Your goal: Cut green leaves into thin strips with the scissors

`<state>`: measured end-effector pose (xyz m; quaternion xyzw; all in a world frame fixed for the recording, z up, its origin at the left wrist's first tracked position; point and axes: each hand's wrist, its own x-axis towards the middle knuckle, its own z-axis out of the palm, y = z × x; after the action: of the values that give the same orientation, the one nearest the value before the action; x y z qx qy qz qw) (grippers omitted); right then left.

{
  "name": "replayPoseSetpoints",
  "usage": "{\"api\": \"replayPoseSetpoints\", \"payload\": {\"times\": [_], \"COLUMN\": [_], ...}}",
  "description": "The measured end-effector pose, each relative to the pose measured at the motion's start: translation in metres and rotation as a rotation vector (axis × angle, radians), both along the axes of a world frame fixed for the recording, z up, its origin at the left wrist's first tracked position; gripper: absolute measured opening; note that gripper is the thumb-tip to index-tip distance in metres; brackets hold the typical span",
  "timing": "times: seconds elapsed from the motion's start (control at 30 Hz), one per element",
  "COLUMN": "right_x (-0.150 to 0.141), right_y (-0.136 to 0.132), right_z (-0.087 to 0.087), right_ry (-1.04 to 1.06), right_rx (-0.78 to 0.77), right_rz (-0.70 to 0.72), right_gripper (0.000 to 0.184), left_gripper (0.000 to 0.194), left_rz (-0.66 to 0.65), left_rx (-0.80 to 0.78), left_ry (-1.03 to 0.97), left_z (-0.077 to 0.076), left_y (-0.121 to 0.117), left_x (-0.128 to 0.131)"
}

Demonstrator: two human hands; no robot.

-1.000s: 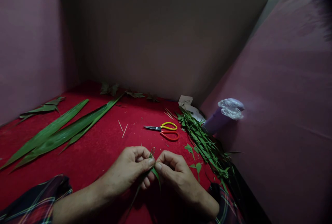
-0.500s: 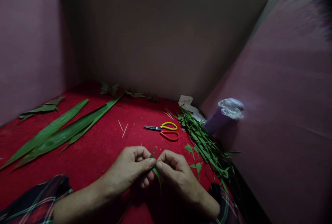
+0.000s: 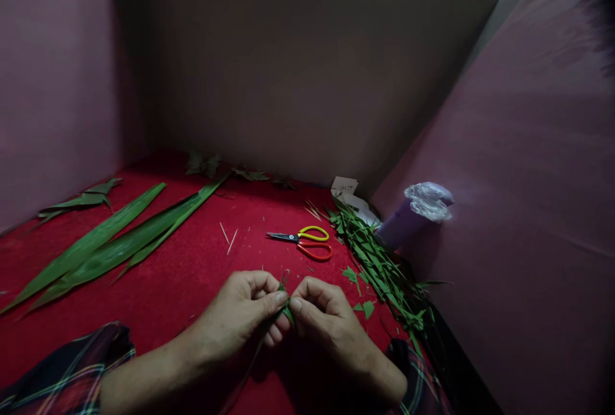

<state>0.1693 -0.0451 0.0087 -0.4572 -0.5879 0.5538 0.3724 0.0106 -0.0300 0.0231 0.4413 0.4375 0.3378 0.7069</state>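
Note:
Both my hands meet low in the middle over the red cloth. My left hand and my right hand pinch the same narrow green leaf strip between thumb and forefinger, fingertips almost touching. A small loop of the strip sticks up above the pinch, and a thin tail of it trails down and left beneath my left hand. Yellow-and-red-handled scissors lie shut on the cloth just beyond my hands.
Long green leaves lie across the left of the cloth. A heap of cut leaf strips runs along the right edge beside a purple cup with plastic wrap. Thin sticks, paper scraps and brown panel walls surround the space.
The hands have stayed in place, working the strip. The hanging leaf end seen below the fingers earlier is now tucked in closer between the fingertips.

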Motion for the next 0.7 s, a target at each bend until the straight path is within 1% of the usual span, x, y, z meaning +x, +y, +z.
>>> {"api": "replayPoseSetpoints", "payload": {"times": [0.17, 0.3, 0.4, 0.47, 0.57, 0.7], "right_x": [0.001, -0.001, -0.002, -0.001, 0.005, 0.014], "right_y": [0.000, -0.001, 0.000, 0.001, 0.004, 0.007], "right_z": [0.000, 0.001, 0.001, 0.000, 0.001, 0.003], "right_ry": [0.001, 0.007, 0.033, 0.084, 0.201, 0.298], "right_rx": [0.000, 0.019, -0.014, -0.075, -0.205, -0.407], "right_rz": [-0.005, -0.020, -0.035, -0.018, 0.047, 0.198], "right_gripper": [0.026, 0.027, 0.029, 0.031, 0.034, 0.031], "left_gripper": [0.031, 0.030, 0.029, 0.028, 0.027, 0.027], "left_rz": [0.001, -0.035, -0.032, -0.015, 0.001, 0.000], "left_rx": [-0.003, -0.006, -0.006, 0.008, 0.046, 0.078], "left_ry": [-0.001, 0.013, 0.021, 0.016, 0.018, 0.028], "left_z": [-0.002, -0.002, -0.002, -0.003, -0.004, -0.001], "left_y": [0.003, 0.004, 0.004, 0.005, 0.006, 0.007], "left_x": [0.000, -0.002, -0.003, -0.004, -0.006, -0.007]}}
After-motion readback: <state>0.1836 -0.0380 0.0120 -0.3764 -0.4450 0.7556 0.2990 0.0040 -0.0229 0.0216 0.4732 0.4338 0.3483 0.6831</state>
